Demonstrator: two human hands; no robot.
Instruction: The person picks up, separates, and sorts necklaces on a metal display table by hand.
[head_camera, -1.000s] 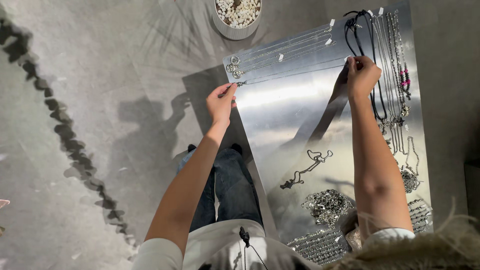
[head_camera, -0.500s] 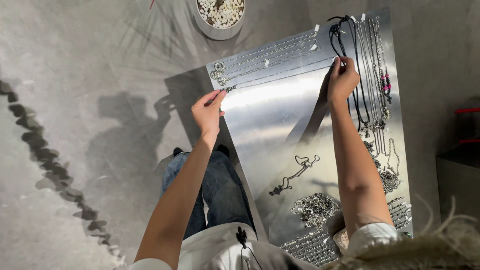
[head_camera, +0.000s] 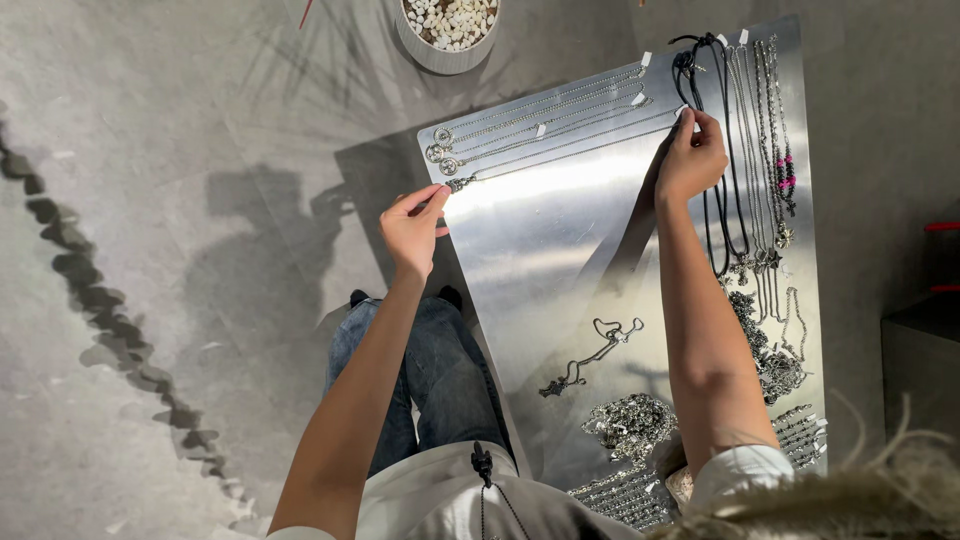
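Head view: pinched at both ends, thin chain (head_camera: 560, 150) stretched across top of metal sheet (head_camera: 560, 240). Left hand (head_camera: 415, 228) nipping pendant end at sheet's edge; right hand (head_camera: 690, 160) gripping tagged end beside black cords (head_camera: 715, 150). Probably light, limp, prone to tangling; best held by ends. Three chains (head_camera: 540, 115) laid parallel above.

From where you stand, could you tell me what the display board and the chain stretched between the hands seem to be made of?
The display board looks like brushed sheet metal, steel or aluminium: it gives a soft streaked glare and blurred reflections of the arms. The chain, held between the left hand and the right hand, looks like fine silver-toned metal, thin and glinting; silver, steel or plating cannot be told.
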